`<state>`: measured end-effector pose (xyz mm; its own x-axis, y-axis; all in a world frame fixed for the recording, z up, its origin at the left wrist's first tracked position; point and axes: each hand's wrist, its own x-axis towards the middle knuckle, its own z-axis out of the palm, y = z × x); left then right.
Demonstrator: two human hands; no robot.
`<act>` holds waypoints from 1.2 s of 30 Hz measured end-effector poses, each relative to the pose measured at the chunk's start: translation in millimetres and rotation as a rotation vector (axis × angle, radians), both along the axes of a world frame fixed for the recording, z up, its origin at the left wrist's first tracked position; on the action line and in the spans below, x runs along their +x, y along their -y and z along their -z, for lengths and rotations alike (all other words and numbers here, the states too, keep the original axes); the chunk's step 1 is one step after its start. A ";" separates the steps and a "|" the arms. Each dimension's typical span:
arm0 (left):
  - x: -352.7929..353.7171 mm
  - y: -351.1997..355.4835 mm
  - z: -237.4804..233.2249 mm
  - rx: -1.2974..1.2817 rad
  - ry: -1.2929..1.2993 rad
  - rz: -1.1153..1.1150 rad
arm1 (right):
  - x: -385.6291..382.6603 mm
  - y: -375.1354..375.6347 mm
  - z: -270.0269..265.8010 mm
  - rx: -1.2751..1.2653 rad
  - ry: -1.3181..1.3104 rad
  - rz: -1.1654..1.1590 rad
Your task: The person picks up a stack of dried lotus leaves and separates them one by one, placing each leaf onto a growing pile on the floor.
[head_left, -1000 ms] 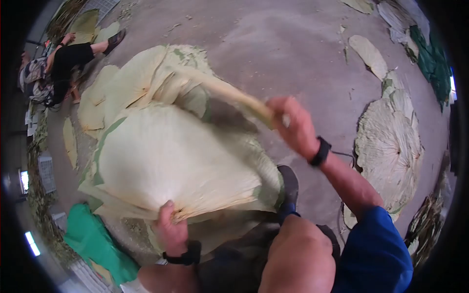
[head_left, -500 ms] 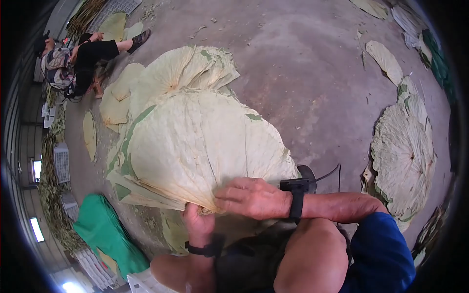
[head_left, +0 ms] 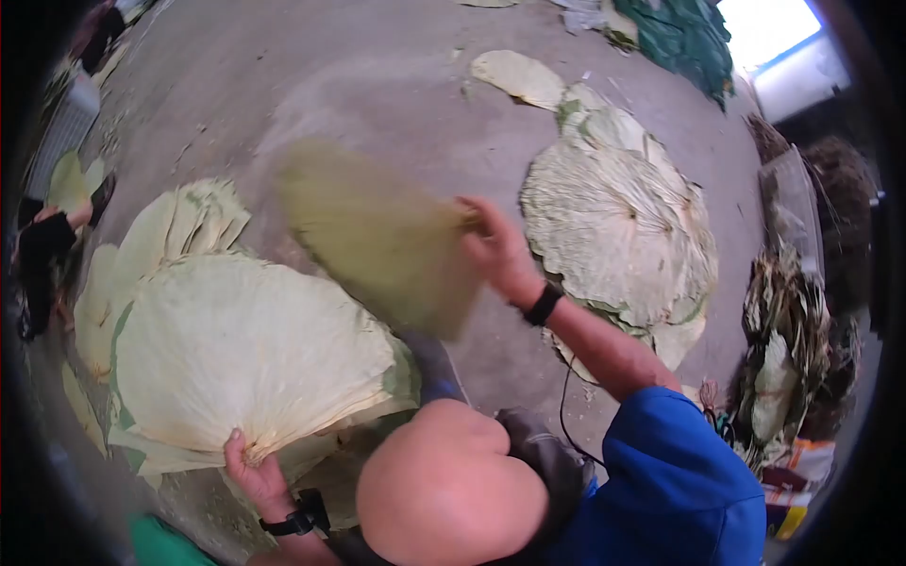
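My right hand is closed on the edge of a greenish dried leaf, which is blurred by motion and held in the air between two leaf piles. My left hand grips the gathered lower point of a large pale folded leaf stack, thumb on top and the other fingers partly hidden beneath. The stack fans upward from that hand over more pale leaves. To the right of my right hand lies a pile of round, wrinkled leaves on the floor.
A co-worker's dark-clothed leg shows at the far left, near a light crate. Green cloth lies at the top right. Bundled dried leaves and a clear container stand at the right. My knee is below.
The view has swung right. My right hand has left the stack's gathered point and moved away to the right with a greenish leaf in it. My left hand remains at the gathered point.
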<state>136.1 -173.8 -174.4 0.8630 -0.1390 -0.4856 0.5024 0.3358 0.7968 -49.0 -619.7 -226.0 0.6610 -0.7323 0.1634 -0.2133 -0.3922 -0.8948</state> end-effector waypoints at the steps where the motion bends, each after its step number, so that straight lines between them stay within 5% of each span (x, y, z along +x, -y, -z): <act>1: -3.9 4.9 5.0 0.009 0.016 -0.002 | -41.8 36.0 17.5 0.018 -0.015 0.061; 4: -3.4 10.8 1.0 0.011 0.065 0.024 | -161.1 95.3 36.0 0.136 -0.269 0.335; 8: -1.5 9.5 -1.9 0.068 0.147 0.092 | -315.3 153.4 64.0 -0.027 -0.601 0.494; 9: -5.1 13.6 -7.1 0.064 0.155 0.101 | -348.9 163.9 70.9 -0.294 -0.767 0.545; 11: -10.7 24.6 -22.3 0.026 0.130 0.028 | -342.1 139.4 24.2 -0.441 -1.025 0.778; 13: -13.5 27.4 -30.2 0.008 0.138 0.060 | -356.5 129.6 52.9 -0.598 -0.982 0.573; 16: -13.1 18.3 -25.5 0.102 0.231 0.088 | -329.6 33.5 95.3 -0.500 -1.074 0.179; 18: -12.7 13.3 -21.5 0.224 0.329 0.075 | -312.9 -15.2 98.2 -0.161 -1.173 0.017; 20: -11.5 -4.8 -27.5 0.218 0.336 0.080 | -327.3 -25.8 125.0 -0.107 -1.250 0.008; 21: -18.3 -6.6 -34.5 0.252 0.362 0.044 | -334.3 -20.7 141.8 -0.106 -1.265 0.010; 23: -38.8 -10.4 -68.8 0.938 1.103 0.239 | -341.3 -10.6 144.6 -0.120 -1.264 -0.049; 26: -22.4 -45.1 -113.3 0.828 0.921 0.155 | -332.9 19.2 120.1 -0.134 -1.278 -0.096; 28: -36.3 -55.7 -149.9 1.051 1.042 0.099 | -341.8 51.4 133.7 -0.159 -1.303 -0.094; 31: -56.8 -101.7 -138.6 1.208 1.155 0.008 | -335.0 71.1 151.4 -0.104 -1.369 -0.049; 34: -68.7 -143.3 -127.3 1.297 1.097 -0.189 | -318.3 105.9 166.0 -0.275 -1.564 -0.246; 36: -54.9 -142.6 -138.8 1.109 0.996 -0.326 | -268.4 141.9 158.1 -0.125 -1.651 -0.381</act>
<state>81.2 -31.1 -35.6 0.8114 0.1480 0.5654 -0.3490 -0.6533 0.6718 -317.5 -761.5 -384.1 0.2959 -0.5403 -0.7877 -0.7009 -0.6831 0.2052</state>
